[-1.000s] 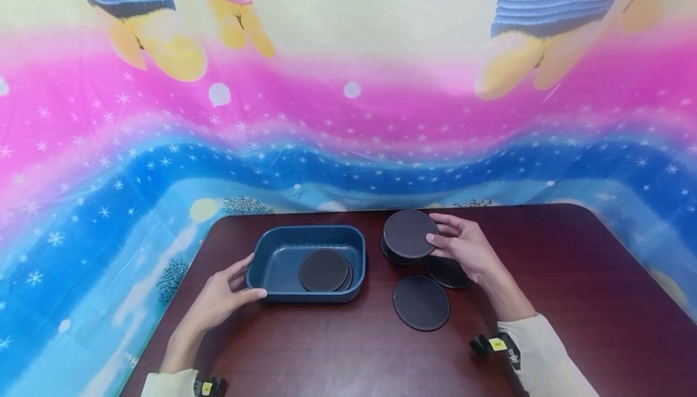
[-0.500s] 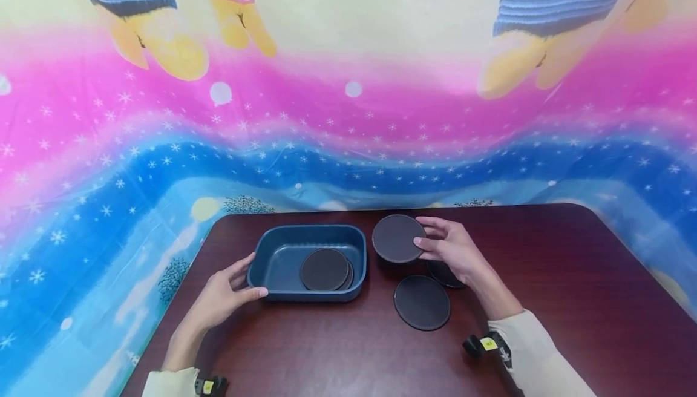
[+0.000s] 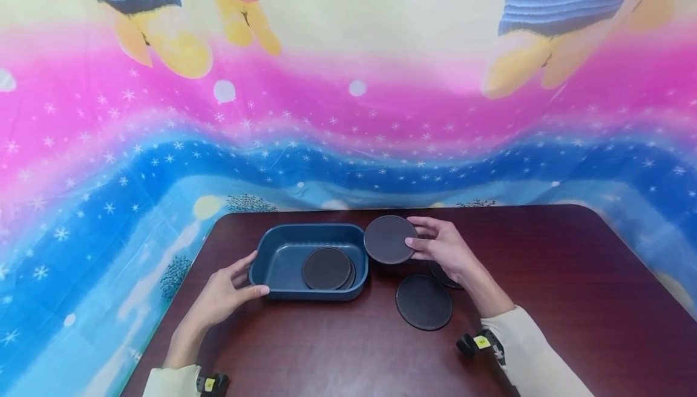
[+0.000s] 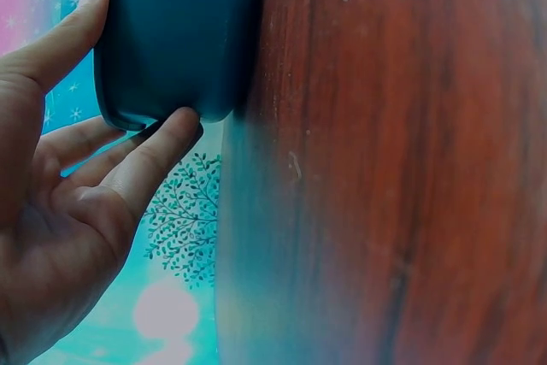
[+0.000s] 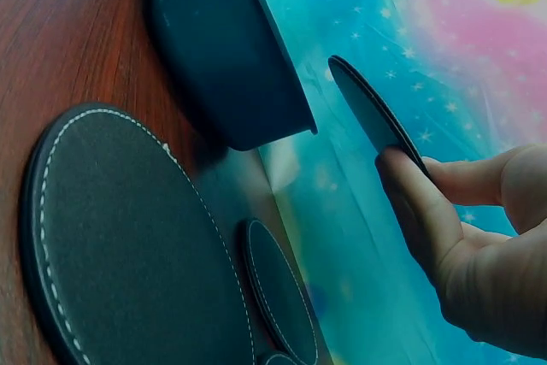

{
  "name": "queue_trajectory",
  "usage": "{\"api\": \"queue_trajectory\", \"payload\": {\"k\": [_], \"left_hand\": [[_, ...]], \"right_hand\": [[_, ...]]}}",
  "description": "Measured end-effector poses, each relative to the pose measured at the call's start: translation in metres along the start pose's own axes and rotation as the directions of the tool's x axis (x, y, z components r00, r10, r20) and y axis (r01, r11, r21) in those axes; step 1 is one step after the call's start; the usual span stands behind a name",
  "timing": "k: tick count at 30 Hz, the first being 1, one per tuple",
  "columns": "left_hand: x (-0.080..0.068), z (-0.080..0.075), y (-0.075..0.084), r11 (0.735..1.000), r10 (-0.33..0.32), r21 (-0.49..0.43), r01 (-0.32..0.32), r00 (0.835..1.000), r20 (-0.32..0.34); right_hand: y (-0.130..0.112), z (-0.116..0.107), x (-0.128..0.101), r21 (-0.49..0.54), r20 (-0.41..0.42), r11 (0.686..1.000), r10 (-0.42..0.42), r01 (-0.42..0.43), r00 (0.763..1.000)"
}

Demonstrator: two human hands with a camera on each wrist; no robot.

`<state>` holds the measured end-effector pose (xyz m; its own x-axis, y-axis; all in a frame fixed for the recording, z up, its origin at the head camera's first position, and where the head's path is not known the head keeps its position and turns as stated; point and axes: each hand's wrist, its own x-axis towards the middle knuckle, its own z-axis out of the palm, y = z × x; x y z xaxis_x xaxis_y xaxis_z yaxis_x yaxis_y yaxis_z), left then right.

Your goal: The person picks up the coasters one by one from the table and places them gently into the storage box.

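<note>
Pinching disc (image 3: 388,239): right fingers (image 5: 419,198); left fingers (image 4: 158,156) spread, touching container (image 3: 280,258).

A dark red-brown table (image 3: 327,348) before a cartoon-print backdrop (image 3: 327,124) (mostly pink and blue).

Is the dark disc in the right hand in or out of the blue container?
Out: the right hand pinches the disc beside the container; the right wrist view shows a gap between disc and container.
</note>
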<state>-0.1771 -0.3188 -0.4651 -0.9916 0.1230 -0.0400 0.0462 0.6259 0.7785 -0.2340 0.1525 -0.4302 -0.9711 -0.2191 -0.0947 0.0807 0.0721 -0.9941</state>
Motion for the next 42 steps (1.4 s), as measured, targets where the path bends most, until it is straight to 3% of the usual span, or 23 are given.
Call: {"api": "queue_trajectory", "payload": {"k": [42], "left_hand": [[-0.002, 0.001, 0.001, 0.999, -0.022, -0.045, 0.022, 1.0, 0.002]], "right_hand": [[-0.003, 0.054, 0.026, -0.009, 0.08, 0.999, 0.036, -0.035, 0.996]]}}
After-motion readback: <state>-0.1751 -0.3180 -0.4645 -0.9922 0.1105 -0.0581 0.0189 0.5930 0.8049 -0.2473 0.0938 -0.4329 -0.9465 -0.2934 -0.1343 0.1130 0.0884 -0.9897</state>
